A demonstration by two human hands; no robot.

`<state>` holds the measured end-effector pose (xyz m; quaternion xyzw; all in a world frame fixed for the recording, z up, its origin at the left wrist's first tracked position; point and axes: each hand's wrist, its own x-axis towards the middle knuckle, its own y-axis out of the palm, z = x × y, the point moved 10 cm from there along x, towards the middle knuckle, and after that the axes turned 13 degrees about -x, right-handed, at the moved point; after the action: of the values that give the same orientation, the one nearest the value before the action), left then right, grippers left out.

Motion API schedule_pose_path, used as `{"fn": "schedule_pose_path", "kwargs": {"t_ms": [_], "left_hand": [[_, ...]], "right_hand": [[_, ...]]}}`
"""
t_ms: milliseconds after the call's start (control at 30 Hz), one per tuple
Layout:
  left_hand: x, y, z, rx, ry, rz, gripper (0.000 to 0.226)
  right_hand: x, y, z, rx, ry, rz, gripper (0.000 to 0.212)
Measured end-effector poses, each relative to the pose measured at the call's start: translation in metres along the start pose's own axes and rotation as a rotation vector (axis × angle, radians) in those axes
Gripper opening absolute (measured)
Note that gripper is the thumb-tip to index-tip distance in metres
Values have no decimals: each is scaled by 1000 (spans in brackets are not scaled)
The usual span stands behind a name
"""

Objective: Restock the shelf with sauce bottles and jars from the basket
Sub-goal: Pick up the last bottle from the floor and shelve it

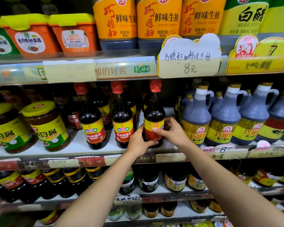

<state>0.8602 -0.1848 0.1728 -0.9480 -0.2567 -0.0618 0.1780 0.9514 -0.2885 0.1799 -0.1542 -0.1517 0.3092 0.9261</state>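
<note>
We hold a dark glass sauce bottle with a red cap and a red-and-yellow label (154,112) upright in both hands at the front of the middle white shelf board (82,148). Our left hand (138,141) curls around the bottle's lower part from the left, its fingertips lying across the front near the base. Our right hand (172,131) grips it from the right, with the thumb pressed on the label and the other fingers wrapped behind. The bottle's base is down at the level of the shelf board. Our fingers cover it, so we cannot tell whether it rests there. Its label is turned sideways, with the printed front facing right.

Just to the left, two matching red-capped dark bottles (122,118) stand in a row with their labels facing us, and more stand behind them. Farther left are brown paste jars with yellow lids (47,126). Close on the right stand dark plastic jugs with handles and gold caps (195,118). The nearest jug is just beside our right hand.

On the shelf above we see big bottles with orange labels (116,22), orange tubs with yellow lids (31,35) and a white cloud-shaped price card with handwriting (188,56). Below the middle shelf are rows of dark jars.
</note>
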Motion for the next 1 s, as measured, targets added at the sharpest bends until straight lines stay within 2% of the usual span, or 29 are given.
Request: {"fn": "schedule_pose_path", "kwargs": {"t_ms": [167, 333, 567, 733, 833, 1000], "left_hand": [[3, 12, 7, -51, -67, 128, 82], [2, 4, 9, -51, -72, 75, 91], [3, 7, 2, 94, -32, 74, 99], [5, 7, 4, 97, -46, 1, 91], [5, 10, 13, 17, -96, 52, 90], [6, 13, 16, 40, -123, 137, 88]], "right_hand": [[5, -3, 0, -25, 8, -45, 53], [4, 3, 11, -80, -17, 7, 66], [1, 4, 16, 175, -28, 41, 67], [8, 0, 19, 193, -1, 2, 55], [10, -3, 19, 136, 4, -54, 58], [9, 0, 23, 86, 3, -59, 67]]}}
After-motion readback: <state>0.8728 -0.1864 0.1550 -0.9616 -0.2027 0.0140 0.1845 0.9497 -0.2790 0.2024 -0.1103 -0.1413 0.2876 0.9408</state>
